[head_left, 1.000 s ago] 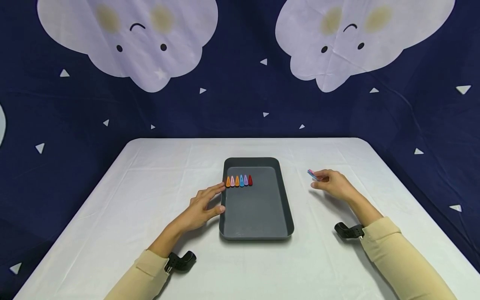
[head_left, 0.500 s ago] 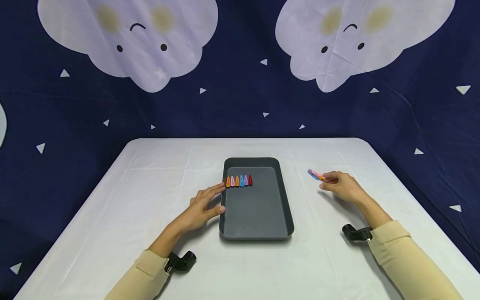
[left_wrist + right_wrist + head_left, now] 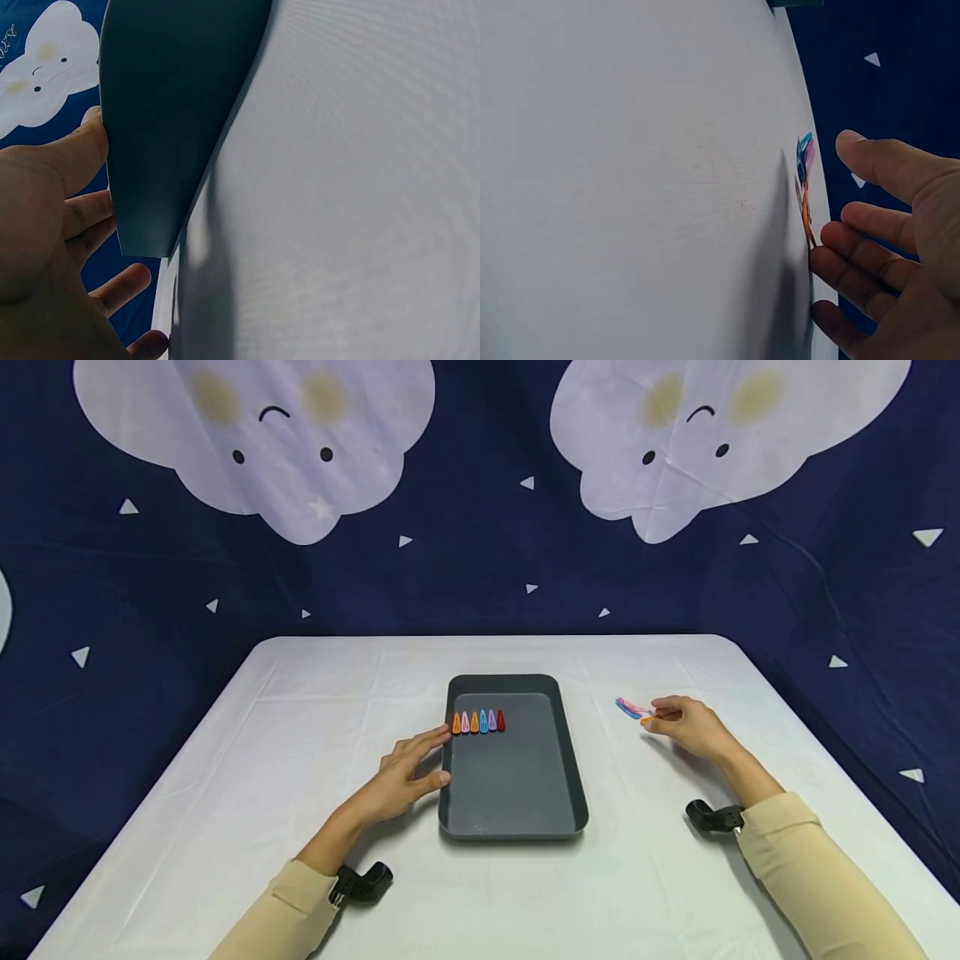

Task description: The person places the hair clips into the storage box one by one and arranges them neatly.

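Note:
A dark grey tray [image 3: 513,789] lies on the table. Along its upper left, snap hair clips [image 3: 483,722] in orange, pink, blue, purple and red form a neat row. My left hand [image 3: 401,781] rests at the tray's left edge, thumb and fingertips touching the rim; its thumb [image 3: 82,150] also shows against the tray wall in the left wrist view. Right of the tray lies a small bunch of loose hair clips [image 3: 628,707], blue, pink and orange. My right hand [image 3: 693,727] is at the bunch's right end, thumb and fingers spread apart, fingertips right beside the orange clip [image 3: 806,217].
A white cloth covers the table [image 3: 315,693]. Behind it hangs a dark blue curtain [image 3: 480,585] with clouds and small triangles. Each wrist wears a black camera band, the left one [image 3: 363,883] resting low near the cloth.
My right hand has drawn back to the right, leaving the blue and pink hair clips lying on the cloth with an orange one showing. The left hand and tray have stayed put.

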A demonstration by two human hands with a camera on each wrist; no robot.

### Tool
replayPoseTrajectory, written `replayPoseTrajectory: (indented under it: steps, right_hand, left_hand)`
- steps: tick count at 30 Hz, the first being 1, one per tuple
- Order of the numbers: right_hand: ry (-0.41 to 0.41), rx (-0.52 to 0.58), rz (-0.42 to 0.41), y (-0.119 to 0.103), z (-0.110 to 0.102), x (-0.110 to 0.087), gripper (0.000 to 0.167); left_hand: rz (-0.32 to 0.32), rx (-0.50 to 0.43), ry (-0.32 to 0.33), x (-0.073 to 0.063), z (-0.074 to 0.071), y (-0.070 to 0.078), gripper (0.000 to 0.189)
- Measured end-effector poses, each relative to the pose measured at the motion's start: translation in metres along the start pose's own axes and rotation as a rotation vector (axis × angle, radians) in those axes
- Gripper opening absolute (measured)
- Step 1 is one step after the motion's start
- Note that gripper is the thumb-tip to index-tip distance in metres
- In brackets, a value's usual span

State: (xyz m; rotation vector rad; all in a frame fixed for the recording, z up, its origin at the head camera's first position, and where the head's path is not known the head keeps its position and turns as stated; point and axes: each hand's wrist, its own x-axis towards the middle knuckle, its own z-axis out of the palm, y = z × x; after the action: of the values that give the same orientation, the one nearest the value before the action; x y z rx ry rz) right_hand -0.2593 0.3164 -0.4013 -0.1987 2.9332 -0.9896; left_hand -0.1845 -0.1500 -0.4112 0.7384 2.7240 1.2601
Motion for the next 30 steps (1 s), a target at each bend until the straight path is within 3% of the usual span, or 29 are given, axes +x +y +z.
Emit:
replayPoseTrajectory:
  steps: [10, 30]
  right_hand:
    - [-0.009, 0.013, -0.007, 0.005, -0.001, 0.008, 0.062]
    - [0.104, -0.162, 0.052, 0.009, 0.008, 0.008, 0.06]
  left_hand:
    - [0.005, 0.011, 0.003, 0.0, -0.001, 0.003, 0.061]
    - [0.003, 0.001, 0.006, -0.001, 0.0, 0.002, 0.061]
